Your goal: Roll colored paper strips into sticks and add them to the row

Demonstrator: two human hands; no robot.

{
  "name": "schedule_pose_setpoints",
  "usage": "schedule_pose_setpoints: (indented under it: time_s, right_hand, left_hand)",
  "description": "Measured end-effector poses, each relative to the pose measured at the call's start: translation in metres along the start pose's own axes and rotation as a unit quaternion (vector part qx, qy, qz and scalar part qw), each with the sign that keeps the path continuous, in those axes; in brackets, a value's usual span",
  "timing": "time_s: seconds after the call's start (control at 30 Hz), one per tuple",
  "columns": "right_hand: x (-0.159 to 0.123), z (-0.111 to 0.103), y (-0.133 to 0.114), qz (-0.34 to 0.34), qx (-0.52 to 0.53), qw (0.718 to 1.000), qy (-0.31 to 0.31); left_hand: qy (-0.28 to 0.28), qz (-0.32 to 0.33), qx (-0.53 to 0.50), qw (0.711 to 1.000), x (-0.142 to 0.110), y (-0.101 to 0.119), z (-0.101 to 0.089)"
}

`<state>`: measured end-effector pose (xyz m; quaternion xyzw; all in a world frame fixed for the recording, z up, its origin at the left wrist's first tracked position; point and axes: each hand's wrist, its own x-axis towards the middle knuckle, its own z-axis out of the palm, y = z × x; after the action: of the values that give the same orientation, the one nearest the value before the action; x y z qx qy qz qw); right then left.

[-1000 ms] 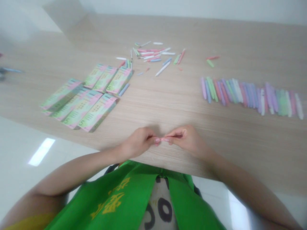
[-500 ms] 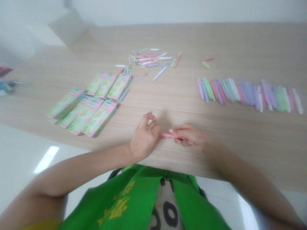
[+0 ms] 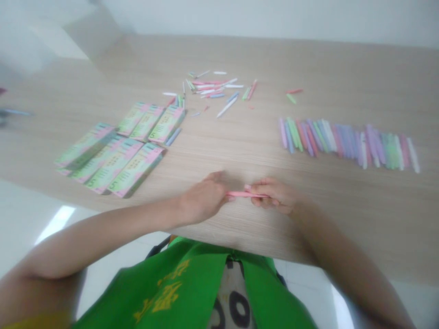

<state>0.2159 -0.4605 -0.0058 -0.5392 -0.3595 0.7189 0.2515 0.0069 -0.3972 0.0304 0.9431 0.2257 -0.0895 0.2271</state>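
A slim pink pen [image 3: 242,194] lies level between my two hands, just above the near edge of the wooden table. My left hand [image 3: 206,196] is closed on its left end, with the back of the hand toward me hiding part of the grip. On the pen's right end, my right hand [image 3: 272,194] pinches it between thumb and fingers. The middle of the pen shows in the gap between the hands. Blur keeps finer details of the pen from view.
Several green-and-pink boxes [image 3: 133,167] lie in two rows at left. Loose pen parts [image 3: 209,87] are scattered at the back middle. A long row of pastel pens [image 3: 350,139] lies at right, with a red and a green piece [image 3: 291,98] behind it.
My left hand has turned over, its raised fingers coming down around the pen's left end. The right hand keeps its grip. The whole view has shifted slightly.
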Motion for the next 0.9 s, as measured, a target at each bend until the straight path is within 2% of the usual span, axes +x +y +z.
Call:
schedule_pose_setpoints:
  time_s: [0.2, 0.3, 0.33, 0.4, 0.47, 0.53, 0.6, 0.73, 0.8, 0.9]
  right_hand:
    - [0.0, 0.0, -0.001, 0.01, -0.041, 0.997, -0.068]
    - [0.002, -0.001, 0.001, 0.011, -0.053, 0.997, -0.051]
    - [0.003, -0.001, 0.002, 0.01, -0.057, 0.998, -0.034]
    - [0.005, -0.003, 0.002, 0.007, -0.064, 0.998, 0.003]
    - [0.006, -0.006, 0.002, 0.011, -0.075, 0.997, 0.017]
    - [0.006, -0.011, 0.001, 0.015, -0.09, 0.996, 0.013]
    - [0.007, -0.016, 0.001, 0.017, -0.109, 0.994, 0.017]
    - [0.008, -0.022, 0.003, 0.006, -0.122, 0.992, 0.028]
    - [0.008, -0.02, 0.004, -0.001, -0.129, 0.991, 0.023]
    - [0.008, -0.015, 0.003, 0.012, -0.158, 0.987, 0.025]
  left_hand:
    - [-0.059, 0.055, -0.091, 0.993, -0.004, -0.004, -0.02]
    - [-0.08, 0.021, -0.062, 0.995, 0.003, -0.004, -0.016]
    - [-0.065, -0.003, -0.042, 0.997, 0.006, -0.003, -0.011]
    - [0.0, -0.041, 0.008, 0.999, 0.013, -0.001, 0.003]
    - [0.072, -0.037, 0.051, 0.995, 0.018, 0.001, 0.017]
    - [0.1, -0.016, 0.056, 0.993, 0.021, 0.002, 0.023]
    - [0.079, -0.018, 0.015, 0.997, 0.022, 0.0, 0.018]
    - [-0.025, -0.033, -0.092, 0.995, 0.024, -0.01, -0.005]
    - [-0.06, -0.023, -0.089, 0.994, 0.025, -0.013, -0.01]
    - [-0.067, -0.047, -0.034, 0.996, 0.027, -0.01, -0.008]
